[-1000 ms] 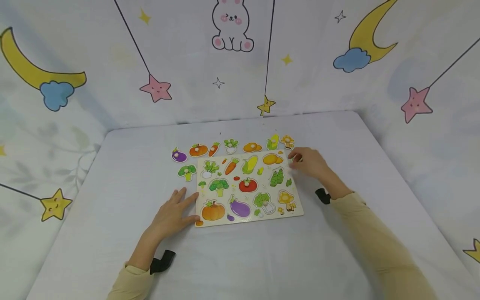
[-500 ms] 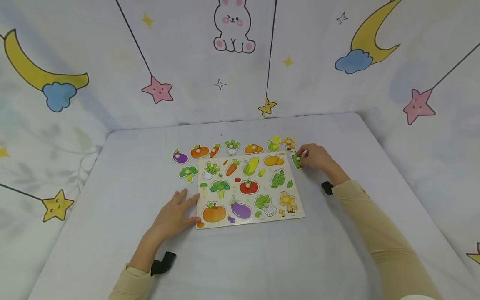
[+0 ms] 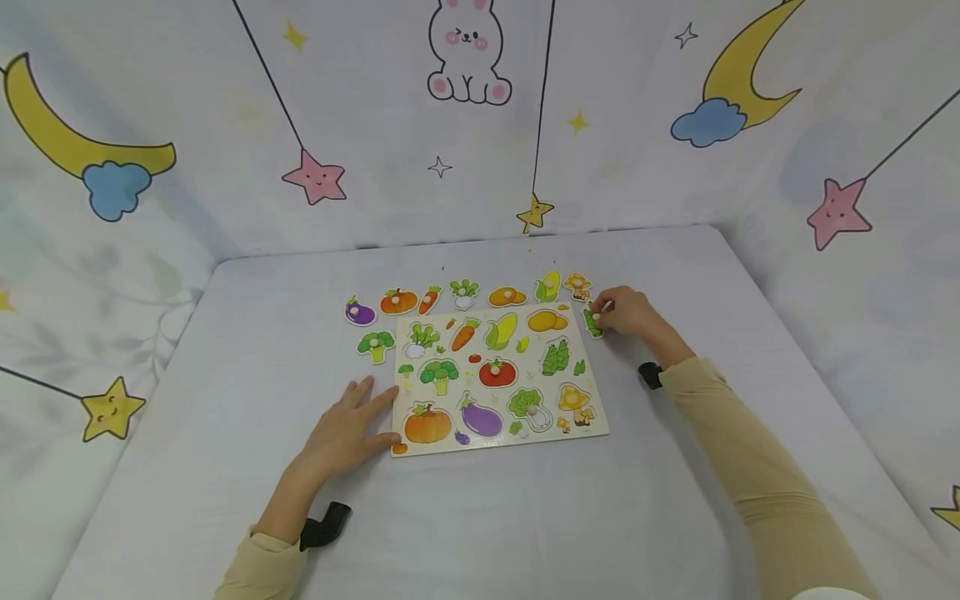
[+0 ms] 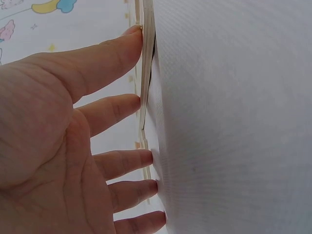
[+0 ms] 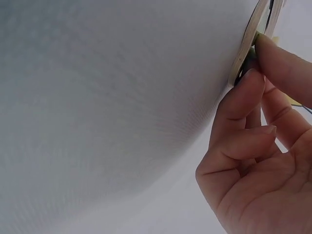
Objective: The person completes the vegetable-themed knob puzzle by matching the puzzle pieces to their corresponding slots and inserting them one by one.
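Green veg. piece [image 3: 590, 326], pinched by R hand [image 3: 630, 313] (nearer one), lies long axis approx. near-far, just beside far R corner of board [image 3: 551, 389], w/ similar green print [image 3: 556, 357] to its near L; L hand [image 3: 345, 429], fingers spread, touches board's L edge, well apart.

Left hand [image 3: 343, 433] against a vegetable board [image 3: 529, 371], right hand [image 3: 628, 314] on a green piece [image 3: 593, 330] beside its right edge.

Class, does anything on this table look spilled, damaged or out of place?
Nothing stands out. No spill or damage shows. The loose eggplant piece and broccoli piece lie outside the vegetable puzzle board, ordinary for a puzzle.
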The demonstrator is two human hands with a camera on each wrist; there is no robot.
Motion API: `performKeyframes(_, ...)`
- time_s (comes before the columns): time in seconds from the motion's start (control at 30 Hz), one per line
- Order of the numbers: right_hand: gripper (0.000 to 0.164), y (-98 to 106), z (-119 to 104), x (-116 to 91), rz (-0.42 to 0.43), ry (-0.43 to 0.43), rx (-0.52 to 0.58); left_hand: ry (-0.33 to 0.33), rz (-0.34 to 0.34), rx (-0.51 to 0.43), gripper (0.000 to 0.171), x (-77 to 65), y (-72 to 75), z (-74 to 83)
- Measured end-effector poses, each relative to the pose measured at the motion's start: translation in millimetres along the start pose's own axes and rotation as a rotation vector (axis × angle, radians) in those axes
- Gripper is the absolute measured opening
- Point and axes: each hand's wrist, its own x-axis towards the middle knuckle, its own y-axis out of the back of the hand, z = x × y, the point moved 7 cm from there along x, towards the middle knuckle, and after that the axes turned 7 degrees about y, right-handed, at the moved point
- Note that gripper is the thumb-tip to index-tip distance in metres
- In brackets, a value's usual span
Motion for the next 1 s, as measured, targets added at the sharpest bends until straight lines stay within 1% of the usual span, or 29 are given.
performKeyframes(0.27,0.023,2,4,-4,-0.002,-0.024,0.021,-0.006,-0.001,-0.008,0.072,-0.8,-4.5,-0.5)
performKeyframes(0.47,0.025,7,0,-11,0.044,-0.022,0.045,-0.007,0.001,0.001,0.073,-0.9,-2.8,-0.5)
performKeyframes(0.67,0.023,1,-21,-24,0.049,0.02,0.06,-0.007,0.0,0.007,0.071,-0.5,1.0,1.2)
performKeyframes(0.9,0.017,-23,-50,-35,0.012,0.101,0.038,-0.002,-0.005,0.012,0.071,-1.3,1.5,0.9)
performKeyframes(1.0,0.015,-34,-60,-39,-0.01,0.108,0.029,-0.003,-0.002,0.012,0.071,-1.3,1.3,0.6)
